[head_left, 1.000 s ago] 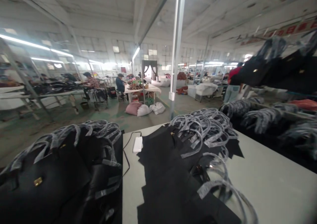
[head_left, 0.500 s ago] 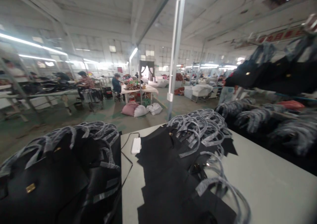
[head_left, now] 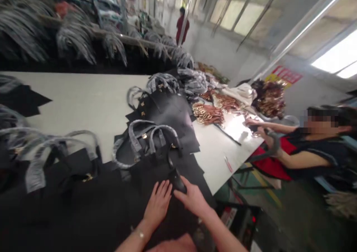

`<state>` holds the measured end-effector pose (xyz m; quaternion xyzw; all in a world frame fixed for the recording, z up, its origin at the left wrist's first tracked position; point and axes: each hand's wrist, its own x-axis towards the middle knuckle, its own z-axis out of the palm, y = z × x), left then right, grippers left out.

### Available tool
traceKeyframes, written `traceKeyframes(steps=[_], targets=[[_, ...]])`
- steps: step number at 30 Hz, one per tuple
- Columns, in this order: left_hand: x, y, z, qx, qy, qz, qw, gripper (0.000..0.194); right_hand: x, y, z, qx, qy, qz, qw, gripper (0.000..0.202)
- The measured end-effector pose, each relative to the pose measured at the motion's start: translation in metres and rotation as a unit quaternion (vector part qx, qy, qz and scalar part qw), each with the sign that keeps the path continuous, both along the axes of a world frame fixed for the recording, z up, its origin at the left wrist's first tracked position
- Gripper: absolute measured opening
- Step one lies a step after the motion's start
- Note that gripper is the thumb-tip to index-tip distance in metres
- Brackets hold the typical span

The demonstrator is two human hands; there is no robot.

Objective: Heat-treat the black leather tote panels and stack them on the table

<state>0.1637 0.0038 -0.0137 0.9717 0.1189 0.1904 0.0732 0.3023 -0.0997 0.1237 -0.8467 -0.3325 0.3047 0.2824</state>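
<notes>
My left hand (head_left: pixel 158 203) lies flat on a black bag panel (head_left: pixel 150 174), palm down with its fingers stretched forward. Just to its right, my right hand (head_left: pixel 192 198) is closed round a dark, rounded object (head_left: pixel 177 180), its thumb and fingers on either side. Beyond my hands, black bag pieces with handles in clear wrapping (head_left: pixel 136 140) and small gold fittings overlap on the white table (head_left: pixel 92 96). What the dark object is, I cannot tell.
At the right, a seated person (head_left: pixel 304 151) works at the table edge with a black strap. Bundles of brown straps (head_left: pixel 209 113) lie at the back. Wrapped handles (head_left: pixel 75 40) line a rack at the far left. A red-tipped tool (head_left: pixel 228 164) lies near the table's right edge.
The view has swung round to the right and down. Both my hands have come into sight over the black pieces, the right one with the dark object in it.
</notes>
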Motion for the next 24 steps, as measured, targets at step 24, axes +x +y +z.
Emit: traceKeyframes(steps=[24], targets=[[-0.047,0.002,-0.021,0.013,-0.052,-0.05,0.997,0.036,-0.015,0.041,0.009,-0.12,-0.02,0.101,0.987,0.054]])
